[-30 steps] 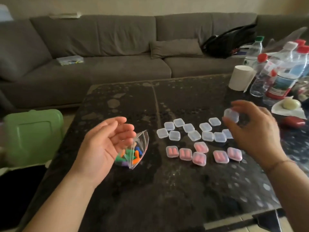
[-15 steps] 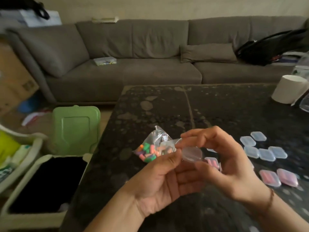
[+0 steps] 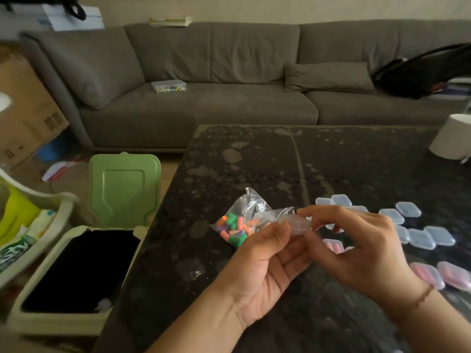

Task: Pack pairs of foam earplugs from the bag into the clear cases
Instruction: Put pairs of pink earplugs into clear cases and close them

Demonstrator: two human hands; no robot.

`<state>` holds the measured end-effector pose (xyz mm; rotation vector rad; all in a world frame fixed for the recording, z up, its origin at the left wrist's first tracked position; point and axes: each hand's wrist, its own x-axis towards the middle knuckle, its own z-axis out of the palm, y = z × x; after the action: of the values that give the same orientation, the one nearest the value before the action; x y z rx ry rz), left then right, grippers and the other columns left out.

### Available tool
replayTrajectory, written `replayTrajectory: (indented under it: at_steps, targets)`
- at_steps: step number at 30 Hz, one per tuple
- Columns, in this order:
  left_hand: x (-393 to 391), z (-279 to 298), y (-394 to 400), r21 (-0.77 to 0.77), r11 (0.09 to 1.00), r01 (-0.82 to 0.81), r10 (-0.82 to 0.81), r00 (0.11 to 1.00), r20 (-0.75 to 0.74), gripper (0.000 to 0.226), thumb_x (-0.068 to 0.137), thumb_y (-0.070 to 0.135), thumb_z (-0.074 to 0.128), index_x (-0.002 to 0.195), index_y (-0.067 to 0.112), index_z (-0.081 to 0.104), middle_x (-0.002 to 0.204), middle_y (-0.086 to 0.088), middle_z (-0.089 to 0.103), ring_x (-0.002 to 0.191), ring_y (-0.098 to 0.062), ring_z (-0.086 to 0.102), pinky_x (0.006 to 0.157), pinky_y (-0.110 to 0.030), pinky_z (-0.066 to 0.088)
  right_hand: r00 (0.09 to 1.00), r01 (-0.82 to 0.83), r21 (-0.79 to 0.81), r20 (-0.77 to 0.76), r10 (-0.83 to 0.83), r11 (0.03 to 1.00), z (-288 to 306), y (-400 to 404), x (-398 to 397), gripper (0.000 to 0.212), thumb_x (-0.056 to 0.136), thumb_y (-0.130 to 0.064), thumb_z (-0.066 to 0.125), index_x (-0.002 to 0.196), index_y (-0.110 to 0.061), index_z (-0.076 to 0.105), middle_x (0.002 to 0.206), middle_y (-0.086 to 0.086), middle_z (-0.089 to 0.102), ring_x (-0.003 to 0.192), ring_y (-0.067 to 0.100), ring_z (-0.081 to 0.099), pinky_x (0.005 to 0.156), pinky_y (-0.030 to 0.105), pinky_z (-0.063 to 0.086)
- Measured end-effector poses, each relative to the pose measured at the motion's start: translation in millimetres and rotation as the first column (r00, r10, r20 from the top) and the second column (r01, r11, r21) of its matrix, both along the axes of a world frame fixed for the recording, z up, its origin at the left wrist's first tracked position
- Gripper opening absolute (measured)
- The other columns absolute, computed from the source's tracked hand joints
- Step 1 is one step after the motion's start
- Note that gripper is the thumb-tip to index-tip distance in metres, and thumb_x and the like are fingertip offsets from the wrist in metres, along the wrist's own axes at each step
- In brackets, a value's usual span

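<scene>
Both hands pinch one clear case [image 3: 295, 222] above the dark tabletop [image 3: 254, 164]: left hand [image 3: 265, 263] beneath, right hand [image 3: 356, 245] from the right. The bag of earplugs [image 3: 237, 222] lies just left; other cases [image 3: 418, 235] sit right.

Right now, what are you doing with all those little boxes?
A person is packing foam earplugs into small clear cases. Both hands, left hand and right hand, hold one clear case above the dark table. The bag of colourful earplugs lies just behind. Some cases with pink earplugs lie at the right, near empty cases.
</scene>
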<state>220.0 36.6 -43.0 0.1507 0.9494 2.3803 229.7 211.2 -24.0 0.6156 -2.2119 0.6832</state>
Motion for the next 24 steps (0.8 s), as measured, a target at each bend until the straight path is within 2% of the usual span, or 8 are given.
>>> replayTrajectory:
  at_steps: [2, 6, 9, 13, 17, 24]
  targets:
    - [-0.5, -0.8, 0.2, -0.007, 1.0, -0.011, 0.011, 1.0, -0.014, 0.023, 0.089, 0.014, 0.061, 0.102, 0.004, 0.078, 0.114, -0.021, 0.072, 0.096, -0.024, 0.074, 0.082, -0.033, 0.061, 1.0, 0.015, 0.042, -0.026, -0.014, 0.999, -0.1, 0.9, -0.3, 0.015, 0.08, -0.026, 0.072, 0.085, -0.012, 0.073, 0.087, -0.009, 0.074, 0.07, 0.005, 0.069, 0.056, 0.026, 0.056]
    - [-0.2, 0.2, 1.2, -0.034, 0.999, -0.031, 0.029, 0.998, -0.053, 0.024, 0.09, 0.016, 0.059, 0.101, 0.005, 0.078, 0.112, -0.02, 0.073, 0.097, -0.024, 0.074, 0.078, -0.031, 0.06, 0.995, 0.02, 0.081, -0.104, -0.011, 0.997, 1.0, 0.6, 0.3, 0.01, 0.08, -0.022, 0.073, 0.079, -0.011, 0.074, 0.088, -0.008, 0.075, 0.067, 0.008, 0.07, 0.055, 0.027, 0.056]
    - [-0.3, 1.3, 0.8, -0.048, 0.998, -0.029, 0.025, 0.997, -0.076, 0.024, 0.088, 0.017, 0.062, 0.103, 0.006, 0.078, 0.113, -0.019, 0.073, 0.1, -0.024, 0.073, 0.081, -0.031, 0.06, 0.992, 0.03, 0.096, -0.123, -0.018, 0.995, 0.4, 1.0, 0.2, 0.011, 0.079, -0.022, 0.075, 0.081, -0.01, 0.075, 0.082, -0.008, 0.074, 0.065, 0.008, 0.069, 0.054, 0.026, 0.056]
    - [-0.7, 2.5, 0.9, -0.065, 0.997, -0.035, 0.029, 0.995, -0.096, 0.026, 0.086, 0.019, 0.064, 0.104, 0.006, 0.078, 0.116, -0.02, 0.072, 0.104, -0.025, 0.072, 0.084, -0.031, 0.06, 0.994, 0.028, 0.045, -0.103, -0.023, 0.999, -3.3, 1.7, -0.8, 0.014, 0.081, -0.023, 0.072, 0.085, -0.01, 0.076, 0.076, -0.008, 0.073, 0.063, 0.007, 0.069, 0.053, 0.027, 0.056]
    - [-0.5, 3.2, 0.8, -0.095, 0.994, -0.054, 0.044, 0.993, -0.111, 0.027, 0.091, 0.015, 0.054, 0.095, 0.009, 0.08, 0.108, -0.017, 0.075, 0.098, -0.023, 0.074, 0.085, -0.03, 0.06, 0.997, 0.023, -0.024, -0.071, -0.025, 0.999, -8.2, -0.3, -2.9, 0.011, 0.078, -0.022, 0.073, 0.083, -0.013, 0.076, 0.073, -0.007, 0.073, 0.06, 0.009, 0.069, 0.051, 0.03, 0.055]
    - [-1.3, 6.6, 0.7, -0.136, 0.985, -0.104, 0.092, 0.992, -0.09, 0.025, 0.088, 0.015, 0.057, 0.097, 0.005, 0.078, 0.109, -0.021, 0.074, 0.098, -0.027, 0.074, 0.086, -0.032, 0.06, 0.997, 0.051, -0.051, -0.063, -0.054, 0.997, -13.5, -3.9, -5.8, 0.008, 0.078, -0.022, 0.072, 0.081, -0.016, 0.076, 0.069, -0.005, 0.072, 0.058, 0.011, 0.068, 0.049, 0.033, 0.055]
